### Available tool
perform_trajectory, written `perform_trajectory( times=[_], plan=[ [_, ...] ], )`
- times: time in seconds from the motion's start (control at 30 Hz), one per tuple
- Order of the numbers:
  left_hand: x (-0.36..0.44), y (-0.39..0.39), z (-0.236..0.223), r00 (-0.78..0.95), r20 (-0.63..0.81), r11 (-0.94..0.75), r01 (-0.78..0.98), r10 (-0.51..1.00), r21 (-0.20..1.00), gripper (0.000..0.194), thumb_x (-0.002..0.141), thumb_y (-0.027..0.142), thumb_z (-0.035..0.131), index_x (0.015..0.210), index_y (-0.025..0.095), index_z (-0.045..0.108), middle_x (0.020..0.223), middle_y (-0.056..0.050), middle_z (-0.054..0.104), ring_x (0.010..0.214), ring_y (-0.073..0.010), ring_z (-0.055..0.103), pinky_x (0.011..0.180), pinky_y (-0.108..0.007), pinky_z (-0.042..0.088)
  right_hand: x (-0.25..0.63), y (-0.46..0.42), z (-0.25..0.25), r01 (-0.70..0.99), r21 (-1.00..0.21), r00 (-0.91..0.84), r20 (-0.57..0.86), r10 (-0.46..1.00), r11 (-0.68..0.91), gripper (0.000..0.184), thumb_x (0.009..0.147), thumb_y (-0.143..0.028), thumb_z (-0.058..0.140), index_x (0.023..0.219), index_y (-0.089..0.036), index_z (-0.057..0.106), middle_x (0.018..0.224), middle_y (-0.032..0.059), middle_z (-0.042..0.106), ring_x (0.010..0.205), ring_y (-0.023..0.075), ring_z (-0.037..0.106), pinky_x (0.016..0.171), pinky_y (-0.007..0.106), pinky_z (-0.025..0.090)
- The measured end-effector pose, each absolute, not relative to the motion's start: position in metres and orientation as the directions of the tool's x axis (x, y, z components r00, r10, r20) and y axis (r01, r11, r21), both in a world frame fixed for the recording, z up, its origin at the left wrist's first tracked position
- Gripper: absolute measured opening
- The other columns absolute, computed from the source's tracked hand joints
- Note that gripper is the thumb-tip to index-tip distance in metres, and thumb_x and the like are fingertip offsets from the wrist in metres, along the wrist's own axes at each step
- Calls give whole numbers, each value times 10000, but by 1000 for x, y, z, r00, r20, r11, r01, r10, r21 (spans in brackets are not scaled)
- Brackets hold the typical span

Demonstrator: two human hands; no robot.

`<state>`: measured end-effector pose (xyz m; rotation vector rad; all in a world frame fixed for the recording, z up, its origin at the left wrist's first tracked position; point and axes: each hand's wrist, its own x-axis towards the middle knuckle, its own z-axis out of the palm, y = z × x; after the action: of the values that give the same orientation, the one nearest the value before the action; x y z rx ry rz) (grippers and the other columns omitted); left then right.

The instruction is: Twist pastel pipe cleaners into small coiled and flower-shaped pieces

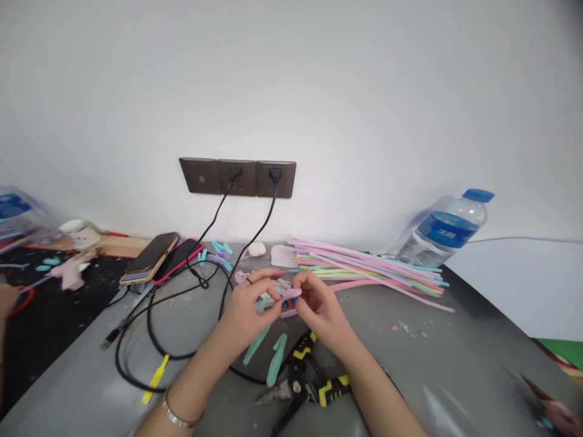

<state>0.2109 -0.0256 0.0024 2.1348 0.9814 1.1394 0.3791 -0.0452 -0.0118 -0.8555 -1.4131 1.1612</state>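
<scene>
My left hand (249, 306) and my right hand (321, 309) meet above the grey table, fingertips pinched together. Between them is a small pink fuzzy pipe cleaner piece (292, 294), with a bit of dark blue beside it that I cannot make out clearly. Both hands grip this piece, and the fingers partly hide it. Just below lie bent mint-green pipe cleaners (277, 361). Black-and-yellow wire cutters (297, 386) rest nearer to me, between my forearms. Behind my fingers are more pink and green pieces, mostly covered.
A bundle of pastel pipe cleaners (364, 264) lies at the back right, near a tilted water bottle (449, 230). Two phones (152, 258) and looping black cables (150, 315) occupy the left. A co-worker's hand (6, 300) with red-handled scissors (22, 300) shows at the left edge.
</scene>
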Motion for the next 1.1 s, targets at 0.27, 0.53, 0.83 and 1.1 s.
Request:
perform_trajectory(
  times=[0.27, 0.53, 0.83, 1.1],
  plan=[
    [212, -25, 1, 374, 480, -597, 325, 794, 734, 123, 788, 93, 597, 716, 193, 603, 975, -70, 703, 906, -190, 658, 796, -320, 508, 380, -45, -9, -144, -965, -191, 245, 950, 220, 108, 804, -138, 489, 798, -227, 427, 732, -29, 431, 632, 124, 452, 577, 240, 385],
    [213, -24, -8, 357, 446, -557, 328, 821, 763, 166, 763, 56, 591, 662, 187, 572, 810, -27, 667, 773, -156, 643, 697, -265, 505, 379, -47, -10, -93, -969, -219, 245, 944, 230, 113, 807, -119, 476, 835, -225, 448, 782, -24, 405, 678, 125, 454, 602, 234, 396],
    [217, -27, -10, 354, 448, -562, 360, 821, 745, 86, 810, 116, 557, 811, 202, 561, 805, -13, 636, 768, -145, 625, 683, -252, 525, 380, -44, -14, 1, -978, -186, 204, 961, 208, 187, 938, -398, 466, 904, -223, 520, 745, -13, 447, 633, 141, 438, 573, 243, 390],
    [218, -32, -7, 395, 303, -491, 575, 867, 654, 295, 729, 248, 701, 972, 209, 538, 748, 11, 614, 646, -158, 586, 602, -260, 477, 380, -46, -17, 66, -955, -177, 272, 946, 288, 130, 961, -329, 434, 995, -232, 514, 871, 11, 504, 742, 159, 477, 659, 253, 386]
  ],
)
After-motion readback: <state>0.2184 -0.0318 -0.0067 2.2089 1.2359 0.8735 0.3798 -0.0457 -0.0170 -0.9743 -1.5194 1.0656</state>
